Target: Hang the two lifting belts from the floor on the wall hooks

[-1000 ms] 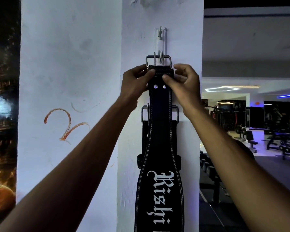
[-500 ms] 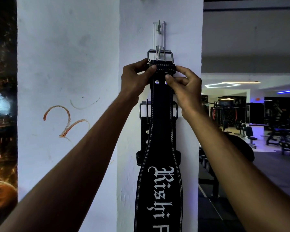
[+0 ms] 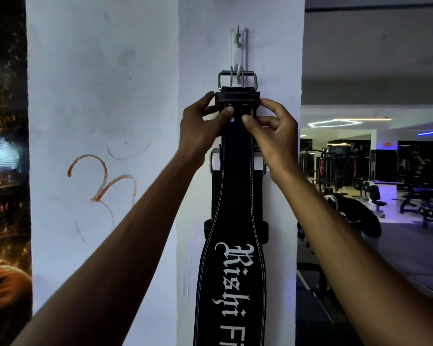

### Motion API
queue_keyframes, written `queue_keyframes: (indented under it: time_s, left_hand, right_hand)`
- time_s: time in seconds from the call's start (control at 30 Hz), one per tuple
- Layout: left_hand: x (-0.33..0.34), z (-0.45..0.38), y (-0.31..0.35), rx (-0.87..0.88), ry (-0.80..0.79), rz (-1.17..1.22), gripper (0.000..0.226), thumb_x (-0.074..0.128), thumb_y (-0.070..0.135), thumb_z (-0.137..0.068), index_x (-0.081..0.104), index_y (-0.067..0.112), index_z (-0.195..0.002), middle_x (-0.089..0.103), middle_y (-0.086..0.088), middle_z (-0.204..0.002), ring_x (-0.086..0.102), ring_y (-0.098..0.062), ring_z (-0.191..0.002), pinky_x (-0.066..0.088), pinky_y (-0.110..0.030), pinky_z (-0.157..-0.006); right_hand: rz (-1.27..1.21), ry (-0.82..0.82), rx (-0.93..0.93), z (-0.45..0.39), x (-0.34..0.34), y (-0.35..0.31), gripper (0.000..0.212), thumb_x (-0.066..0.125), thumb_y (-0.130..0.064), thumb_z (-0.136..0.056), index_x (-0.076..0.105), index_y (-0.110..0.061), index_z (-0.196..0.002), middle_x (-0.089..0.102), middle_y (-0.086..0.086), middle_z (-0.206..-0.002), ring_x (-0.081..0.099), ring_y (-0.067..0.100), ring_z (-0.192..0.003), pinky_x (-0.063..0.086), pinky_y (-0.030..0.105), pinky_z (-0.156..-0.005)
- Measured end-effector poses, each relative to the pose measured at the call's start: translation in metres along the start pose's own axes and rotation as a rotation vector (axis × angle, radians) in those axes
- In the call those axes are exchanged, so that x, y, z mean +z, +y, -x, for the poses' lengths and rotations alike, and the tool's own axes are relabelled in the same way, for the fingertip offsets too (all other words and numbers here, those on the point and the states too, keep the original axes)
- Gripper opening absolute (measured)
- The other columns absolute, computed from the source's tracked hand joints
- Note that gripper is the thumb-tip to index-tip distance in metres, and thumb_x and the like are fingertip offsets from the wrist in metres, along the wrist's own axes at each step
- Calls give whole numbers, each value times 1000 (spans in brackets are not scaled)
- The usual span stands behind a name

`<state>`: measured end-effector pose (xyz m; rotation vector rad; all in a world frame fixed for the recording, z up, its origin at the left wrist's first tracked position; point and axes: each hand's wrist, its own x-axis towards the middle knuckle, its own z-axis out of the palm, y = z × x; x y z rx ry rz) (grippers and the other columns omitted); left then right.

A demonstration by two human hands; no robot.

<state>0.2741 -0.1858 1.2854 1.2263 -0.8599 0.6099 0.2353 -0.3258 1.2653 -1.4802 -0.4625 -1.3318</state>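
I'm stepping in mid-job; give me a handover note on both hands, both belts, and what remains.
Left hand and right hand: both pinch the top of the black stitched leather belt with white lettering.
Its steel buckle sits over the white wall hook.
Second black belt hangs behind on its own buckle; its hook is hidden.
Left: let go, and check that the front belt holds.

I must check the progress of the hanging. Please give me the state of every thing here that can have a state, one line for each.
Front belt: hanging, buckle over the hook.
Buckle: on the lower prong of the hook.
Wall hook: loaded below, upper prong bare.
Rear belt: hanging behind, mostly hidden.
Left hand: fingers pinching the front belt.
Right hand: fingers pinching the front belt.
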Motion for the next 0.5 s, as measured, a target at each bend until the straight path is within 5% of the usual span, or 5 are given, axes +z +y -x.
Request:
queue_keyframes:
  time_s: [0.17, 0.33, 0.5]
  left_hand:
    - [-21, 33, -19, -68, -99, -24, 35, 72, 9, -88, 67, 3, -123, 72, -6, -85, 73, -12, -77, 63, -34, -78]
    - [-31, 58, -24, -124, -162, -46, 25, 68, 4, -90, 69, -2, -115, 69, -12, -85, 68, -18, -80, 62, -26, -72]
    - [-44, 84, -40, -192, -212, -71, 19, 66, -1, -91, 70, 0, -109, 68, -10, -85, 68, -3, -65, 57, -18, -65]
  right_hand:
    - [200, 31, -159, 27, -11, 6, 42, 73, -5, -81, 64, -13, -121, 61, 2, -119, 65, 10, -91, 53, 12, -75]
    - [348, 75, -210, 61, -7, 9, 19, 70, -3, -82, 73, -13, -98, 57, -5, -104, 62, -1, -75, 53, 14, -70]
    - [407, 58, -137, 105, -6, 16, 29, 70, -6, -84, 67, -15, -112, 61, 2, -107, 61, 7, -79, 50, 13, -72]
